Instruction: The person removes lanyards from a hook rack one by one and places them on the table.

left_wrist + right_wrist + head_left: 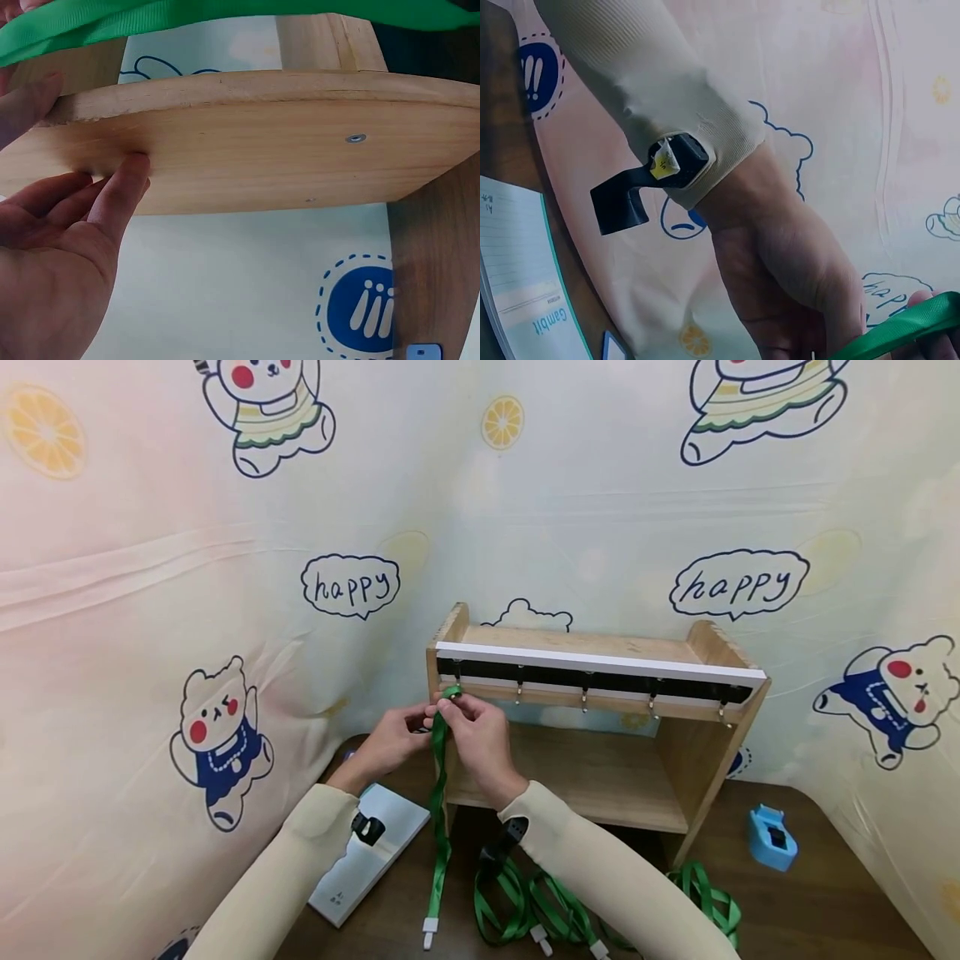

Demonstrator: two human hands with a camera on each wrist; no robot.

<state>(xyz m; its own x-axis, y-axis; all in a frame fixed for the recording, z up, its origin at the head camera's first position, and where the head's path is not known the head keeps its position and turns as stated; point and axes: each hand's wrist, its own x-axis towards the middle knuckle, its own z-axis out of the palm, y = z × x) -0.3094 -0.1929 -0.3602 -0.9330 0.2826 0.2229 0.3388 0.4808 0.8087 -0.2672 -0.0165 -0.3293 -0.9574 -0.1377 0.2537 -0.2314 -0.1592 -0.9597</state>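
A green lanyard [439, 777] hangs down along the left front of a small wooden shelf [577, 768], its white clip [430, 927] at the lower end. High on the strap, by the leftmost hook [457, 672], my right hand [483, 739] pinches it between thumb and fingers. My left hand [392, 742] is at the shelf's left corner. In the left wrist view its fingertips press the outer face of the side panel [247, 150], with the thumb at the front edge. The strap [907, 330] crosses in front of fingertips in the right wrist view.
Several metal hooks [584, 693] line the black strip along the shelf's front. Coiled green lanyards [510, 902] lie on the dark table [832, 868] below, others [705, 897] to the right. A notepad [375, 852] lies left, a blue plastic holder [772, 839] right.
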